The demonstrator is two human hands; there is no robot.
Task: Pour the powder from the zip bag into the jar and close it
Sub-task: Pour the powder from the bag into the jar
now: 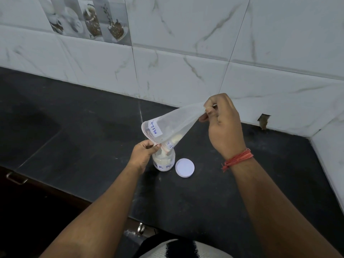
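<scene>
A clear zip bag (173, 123) with a "MILK" label hangs tilted, its open mouth down over the jar. My right hand (221, 120) pinches the bag's raised bottom corner. My left hand (144, 154) grips the bag's zip edge at the jar's mouth. Pale powder lumps sit low in the bag near the opening. The small clear jar (164, 162), labelled "MILK PO", stands upright and open on the black counter (93, 127) with white powder inside. Its white lid (184, 167) lies flat on the counter just to the right of the jar.
A white marble-tiled wall (186, 43) runs behind the counter and turns a corner at the right. The counter's front edge runs diagonally at lower left, with a cabinet handle (16, 178) below it. There is a small hole in the wall tile (263, 121).
</scene>
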